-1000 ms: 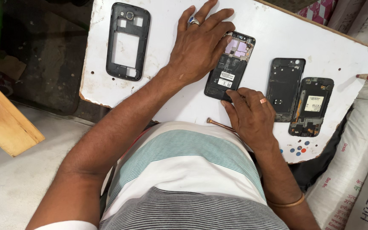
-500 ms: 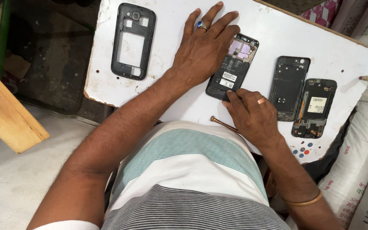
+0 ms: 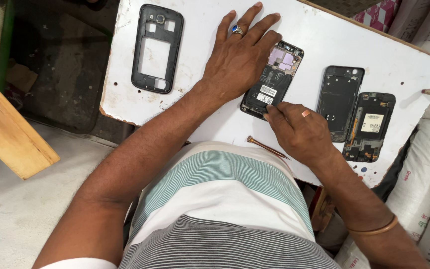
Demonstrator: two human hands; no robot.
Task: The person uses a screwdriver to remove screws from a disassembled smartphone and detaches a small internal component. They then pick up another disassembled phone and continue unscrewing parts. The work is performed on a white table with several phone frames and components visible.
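- Head view: left hand lies flat on the white board, fingers spread and released, palm edge and thumb pressing the left side of the opened phone. Blue-stone ring on 1 finger.
- Opened phone sits mid-board, tilted, back cover off, internals and a white label exposed.
- Right hand is at the phone's lower end, fingers pinched together at the bottom corner; cannot tell whether they grip a tool or only the phone's edge. Ring on 1 finger, bangle on the wrist.
- Long nail lies on the board near its front edge, just beside the right hand, apart from the phone.
- Black phone frame with cut-out middle sits at the board's left end, well apart from both hands.
- Right of the hands: a black back panel, and touching it, a 2nd stripped phone with a white label.
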